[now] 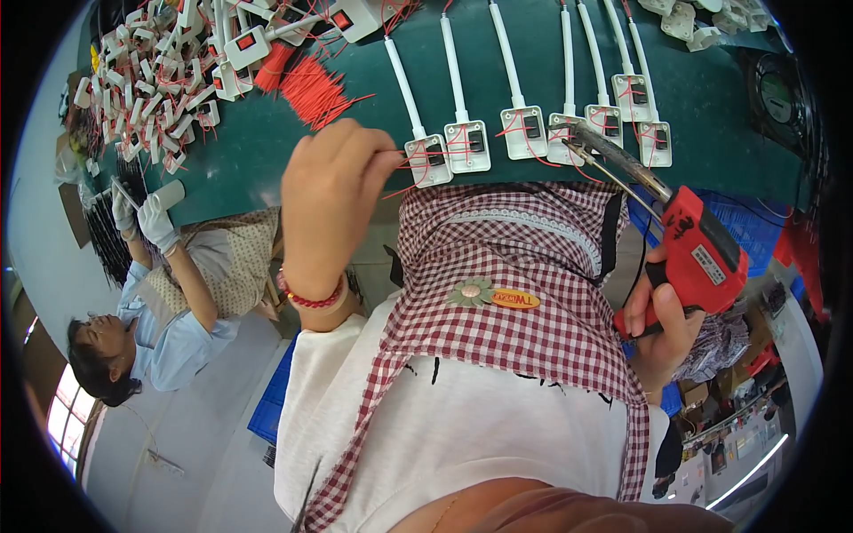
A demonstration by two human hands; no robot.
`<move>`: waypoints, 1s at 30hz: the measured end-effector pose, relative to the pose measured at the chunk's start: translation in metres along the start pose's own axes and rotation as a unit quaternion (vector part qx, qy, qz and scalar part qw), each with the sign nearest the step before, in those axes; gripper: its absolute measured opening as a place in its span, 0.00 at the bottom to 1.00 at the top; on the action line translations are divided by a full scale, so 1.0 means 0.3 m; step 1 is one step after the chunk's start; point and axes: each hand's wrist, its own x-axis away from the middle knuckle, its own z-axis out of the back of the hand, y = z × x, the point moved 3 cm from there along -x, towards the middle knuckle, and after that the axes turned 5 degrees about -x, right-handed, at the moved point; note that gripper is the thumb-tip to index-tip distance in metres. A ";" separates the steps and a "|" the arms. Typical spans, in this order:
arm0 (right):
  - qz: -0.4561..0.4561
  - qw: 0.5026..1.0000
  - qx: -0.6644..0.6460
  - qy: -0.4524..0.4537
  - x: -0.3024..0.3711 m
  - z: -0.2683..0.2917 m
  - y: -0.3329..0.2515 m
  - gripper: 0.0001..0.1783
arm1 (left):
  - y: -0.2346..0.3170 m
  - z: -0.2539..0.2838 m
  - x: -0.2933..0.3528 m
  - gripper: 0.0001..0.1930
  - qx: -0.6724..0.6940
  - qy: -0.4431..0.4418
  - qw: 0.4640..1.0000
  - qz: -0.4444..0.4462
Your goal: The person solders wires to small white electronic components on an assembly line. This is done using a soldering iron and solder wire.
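My right hand (665, 329) is wrapped round the handle of a red soldering gun (697, 253). The gun's dark barrel slants up and left, its end over a white switch housing (562, 153) in the row. At the leftmost open housing (428, 171), my left hand (330, 191) is closed in a pinch at a thin red wire (405, 163). Each housing in the row has a white tube running away from me, a black switch inside and loose red wires. Another such housing (466, 158) stands just right of the leftmost one.
A large heap of white switch parts (155, 84) covers the table's far left, beside a bundle of cut red wires (315, 91). Clear plastic pieces (702, 22) lie at the far right, near a black round device (776, 96). At left, a gloved co-worker (178, 293) handles something.
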 end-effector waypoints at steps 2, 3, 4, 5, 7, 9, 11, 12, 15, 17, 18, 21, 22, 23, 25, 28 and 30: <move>0.008 1.000 -0.008 -0.008 0.000 0.008 0.003 0.19 | -0.008 0.031 -0.003 0.05 0.050 0.027 0.996 0.075; 0.008 1.000 -0.009 -0.007 0.000 0.015 0.004 0.19 | -0.019 0.044 -0.003 0.05 0.100 0.054 0.982 0.149; 0.010 1.000 -0.011 -0.008 0.000 0.022 0.005 0.19 | -0.005 0.047 -0.016 0.04 0.127 0.048 0.979 0.150; 0.012 1.000 -0.013 -0.010 0.001 0.026 0.004 0.20 | 0.015 0.037 -0.023 0.04 0.125 0.048 0.980 0.149; 0.006 1.000 -0.011 -0.014 0.000 0.015 0.002 0.20 | 0.083 -0.006 -0.035 0.05 0.184 0.035 0.982 0.032; 0.002 1.000 -0.009 -0.010 0.001 0.010 -0.002 0.20 | 0.140 -0.078 -0.051 0.06 0.231 0.029 0.972 -0.014; 0.004 1.000 -0.015 -0.013 0.007 0.012 0.002 0.20 | 0.173 -0.137 -0.068 0.08 0.195 0.036 0.979 -0.037; 0.006 1.000 -0.015 -0.010 0.010 0.015 0.005 0.20 | 0.184 -0.156 -0.083 0.08 0.196 0.036 0.979 -0.040; 0.003 1.000 -0.007 -0.008 0.013 0.020 0.014 0.20 | 0.203 -0.184 -0.106 0.08 0.093 0.122 0.984 -0.088; 0.001 0.999 0.032 -0.010 0.007 0.010 0.016 0.22 | 0.197 -0.209 -0.107 0.07 0.094 0.127 0.984 -0.079; 0.001 0.999 0.033 -0.009 0.006 0.006 0.014 0.22 | 0.196 -0.213 -0.108 0.07 0.096 0.126 0.984 -0.079; -0.022 0.999 0.045 0.000 0.003 0.000 0.010 0.21 | 0.194 -0.217 -0.110 0.06 0.091 0.120 0.984 -0.093; -0.033 0.999 0.030 -0.007 0.003 -0.001 0.010 0.20 | 0.191 -0.217 -0.110 0.06 0.098 0.109 0.985 -0.092; -0.044 0.999 0.016 -0.014 0.003 -0.004 0.010 0.18 | 0.189 -0.217 -0.110 0.06 0.106 0.098 0.985 -0.090; -0.050 0.999 0.018 -0.010 0.002 -0.008 0.008 0.18 | 0.188 -0.211 -0.109 0.06 0.112 0.095 0.986 -0.083; -0.060 0.998 0.020 -0.010 0.005 -0.003 0.012 0.18 | 0.193 -0.207 -0.107 0.06 0.116 0.091 0.986 -0.075; -0.064 0.998 0.021 -0.013 0.007 -0.006 0.010 0.18 | 0.193 -0.206 -0.109 0.06 0.117 0.089 0.986 -0.073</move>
